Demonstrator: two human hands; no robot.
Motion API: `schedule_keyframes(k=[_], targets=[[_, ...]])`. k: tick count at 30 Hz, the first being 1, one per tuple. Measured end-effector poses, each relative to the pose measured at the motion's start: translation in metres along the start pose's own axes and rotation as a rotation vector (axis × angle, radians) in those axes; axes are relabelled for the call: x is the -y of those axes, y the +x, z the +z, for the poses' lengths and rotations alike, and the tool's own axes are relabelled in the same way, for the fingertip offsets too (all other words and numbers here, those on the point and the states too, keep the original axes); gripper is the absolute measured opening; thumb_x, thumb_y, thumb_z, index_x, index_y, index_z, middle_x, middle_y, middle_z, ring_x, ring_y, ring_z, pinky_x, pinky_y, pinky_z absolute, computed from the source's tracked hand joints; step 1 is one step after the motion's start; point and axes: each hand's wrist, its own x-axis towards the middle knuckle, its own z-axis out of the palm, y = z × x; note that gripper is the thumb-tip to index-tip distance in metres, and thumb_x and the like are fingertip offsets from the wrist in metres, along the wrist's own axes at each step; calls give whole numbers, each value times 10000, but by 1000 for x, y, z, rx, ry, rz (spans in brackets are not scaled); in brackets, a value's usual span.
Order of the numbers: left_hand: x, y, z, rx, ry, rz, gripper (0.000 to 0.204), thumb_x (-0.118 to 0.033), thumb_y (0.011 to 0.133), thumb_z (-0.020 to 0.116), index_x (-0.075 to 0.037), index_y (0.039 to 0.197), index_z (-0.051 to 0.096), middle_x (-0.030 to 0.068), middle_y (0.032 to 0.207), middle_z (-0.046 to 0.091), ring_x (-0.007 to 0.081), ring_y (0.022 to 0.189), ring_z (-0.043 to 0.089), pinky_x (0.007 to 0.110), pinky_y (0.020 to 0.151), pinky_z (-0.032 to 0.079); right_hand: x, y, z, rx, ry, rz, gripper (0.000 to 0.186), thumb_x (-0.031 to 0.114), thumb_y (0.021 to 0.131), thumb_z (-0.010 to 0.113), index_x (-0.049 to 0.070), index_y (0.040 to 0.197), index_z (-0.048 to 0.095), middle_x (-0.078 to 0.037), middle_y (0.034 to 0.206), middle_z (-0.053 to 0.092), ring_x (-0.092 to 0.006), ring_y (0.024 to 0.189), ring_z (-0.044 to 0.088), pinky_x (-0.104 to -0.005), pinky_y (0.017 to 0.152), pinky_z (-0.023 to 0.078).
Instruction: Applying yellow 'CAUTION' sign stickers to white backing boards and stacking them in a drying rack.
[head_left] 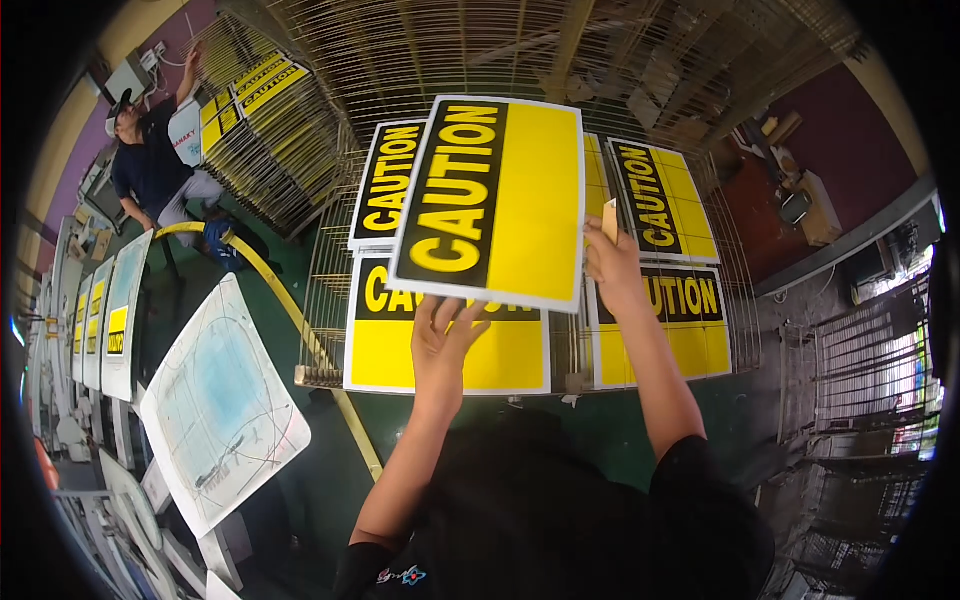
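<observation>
A yellow sign sheet [535, 200] with a black lettered band is lifted and tilted above a wire rack shelf. At its lower edge is my left hand [442, 350], fingers curled against the border. My right hand [613, 265] grips the sheet's right edge, and a small flat tan strip [610, 220] sticks up from its fingers. Matching sheets lie on the shelf around and partly beneath the raised one: an upper left sheet [385, 190], an upper right sheet [685, 205], a lower left sheet [440, 355] and a lower right sheet [660, 345].
Raised wire shelves [440, 45] arch over the far side. Another rack [290, 130] full of yellow sheets stands far left, beside a seated person [150, 165] in dark clothes. Nearer left is a stained white printing platen [225, 405] and a curved yellow bar [280, 290].
</observation>
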Motion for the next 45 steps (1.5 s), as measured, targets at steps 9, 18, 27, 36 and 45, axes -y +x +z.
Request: schedule_keyframes(k=[9, 18, 27, 36, 45], targets=[[18, 5, 7, -5, 22, -57, 541, -109, 995, 548, -34, 1469, 299, 201, 1469, 432, 333, 1286, 523, 398, 1013, 485, -24, 139, -96, -52, -190, 120, 243, 76, 969, 559, -18, 1190, 591, 60, 610, 406, -42, 443, 293, -226, 403, 244], [21, -8, -6, -122, 96, -40, 506, -167, 1015, 524, -37, 1460, 321, 191, 1461, 444, 330, 1284, 528, 388, 989, 495, -36, 185, -114, -108, -230, 196, 193, 56, 949, 569, -19, 1120, 617, 56, 599, 391, -54, 425, 284, -243, 369, 242], [21, -8, -13, -135, 139, -36, 523, -226, 1028, 516, -31, 1467, 310, 204, 1472, 430, 335, 1288, 523, 394, 989, 489, -28, 189, -116, -172, -324, 177, 197, 75, 951, 571, -3, 1116, 644, 53, 577, 396, -58, 413, 285, -241, 370, 241], [20, -14, -12, -161, 107, -70, 497, -176, 1011, 536, -39, 1450, 347, 183, 1441, 471, 302, 1247, 559, 367, 963, 507, -30, 191, -118, -204, -480, 159, 217, 93, 951, 576, 12, 1133, 662, 53, 583, 384, -73, 425, 292, -256, 383, 258], [18, -21, -15, -192, 75, -79, 476, -109, 998, 546, -48, 1436, 369, 168, 1441, 478, 289, 1235, 570, 354, 950, 519, -34, 194, -118, -204, -451, 137, 204, 81, 943, 581, 28, 1114, 678, 49, 614, 409, -69, 443, 288, -248, 388, 252]])
